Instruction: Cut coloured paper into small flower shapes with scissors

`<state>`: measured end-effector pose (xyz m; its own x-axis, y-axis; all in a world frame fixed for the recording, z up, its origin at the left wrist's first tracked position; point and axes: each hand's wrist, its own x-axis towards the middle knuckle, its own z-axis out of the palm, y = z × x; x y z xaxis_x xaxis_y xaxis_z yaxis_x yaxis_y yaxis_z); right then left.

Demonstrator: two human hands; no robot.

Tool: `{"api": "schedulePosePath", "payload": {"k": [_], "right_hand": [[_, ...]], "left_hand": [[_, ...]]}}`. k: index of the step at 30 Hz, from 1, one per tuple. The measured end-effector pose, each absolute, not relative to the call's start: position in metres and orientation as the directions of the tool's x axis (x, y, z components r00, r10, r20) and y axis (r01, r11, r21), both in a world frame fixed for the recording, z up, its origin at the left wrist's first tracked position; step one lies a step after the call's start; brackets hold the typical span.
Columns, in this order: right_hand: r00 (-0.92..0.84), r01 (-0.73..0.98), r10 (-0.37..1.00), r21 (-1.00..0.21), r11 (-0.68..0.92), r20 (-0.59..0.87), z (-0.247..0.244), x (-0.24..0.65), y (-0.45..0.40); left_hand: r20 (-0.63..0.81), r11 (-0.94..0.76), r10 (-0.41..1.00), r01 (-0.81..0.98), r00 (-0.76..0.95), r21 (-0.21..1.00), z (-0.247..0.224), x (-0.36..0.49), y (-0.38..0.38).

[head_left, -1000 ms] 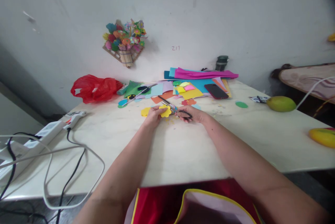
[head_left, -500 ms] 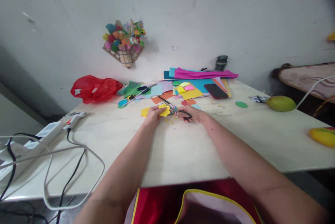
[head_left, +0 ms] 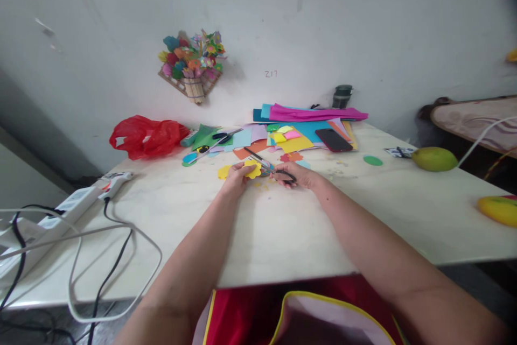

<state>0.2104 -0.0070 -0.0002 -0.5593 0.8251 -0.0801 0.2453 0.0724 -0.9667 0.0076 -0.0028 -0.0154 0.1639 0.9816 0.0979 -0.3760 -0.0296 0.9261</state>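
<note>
Near the middle of the table, my left hand [head_left: 238, 177] pinches a yellow paper flower [head_left: 253, 169] with scalloped edges. More yellow paper [head_left: 223, 172] shows on the far left of its fingers. My right hand [head_left: 294, 174] is closed round the dark handles of a pair of scissors [head_left: 286, 176], whose blades point left toward the flower's right edge. Whether the blades touch the paper I cannot tell. Small yellow scraps [head_left: 262, 187] lie on the table below the hands. Orange-red paper flowers [head_left: 291, 156] rest just behind my right hand.
Behind lie coloured paper sheets [head_left: 299, 144], a phone [head_left: 333, 140], a second pair of scissors [head_left: 226, 135] and a red plastic bag [head_left: 147, 138]. At left are a power strip [head_left: 76, 202] and looping cables [head_left: 159, 251]. Mangoes [head_left: 434, 159] and a green paper oval [head_left: 372, 160] lie right.
Both hands stay almost in place. The yellow flower has shifted or turned very slightly in my left fingers beside the scissors.
</note>
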Motion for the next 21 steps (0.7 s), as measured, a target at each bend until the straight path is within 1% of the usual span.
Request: {"api": "schedulePosePath", "payload": {"k": [7,12,16,21], "right_hand": [[-0.552,0.249,0.829,-0.967,0.060,-0.091,0.0029,0.2099,-0.0086],[-0.534,0.271,0.835,-0.962,0.025,-0.128,0.0054,0.2088,-0.0103],[-0.534,0.287,0.838,-0.956,0.055,-0.112,0.0043,0.2087,-0.0095],[-0.537,0.291,0.836,-0.955,0.053,-0.117,0.0044,0.2086,-0.0098]], "left_hand": [[0.112,-0.041,0.981,-0.390,0.160,0.920,-0.0163,0.0072,-0.0024],[0.110,-0.045,0.983,-0.387,0.148,0.921,-0.0174,0.0070,-0.0014],[0.104,-0.042,0.984,-0.385,0.142,0.922,-0.0160,0.0074,-0.0023],[0.097,-0.037,0.986,-0.398,0.132,0.917,-0.0126,0.0090,-0.0051]]}}
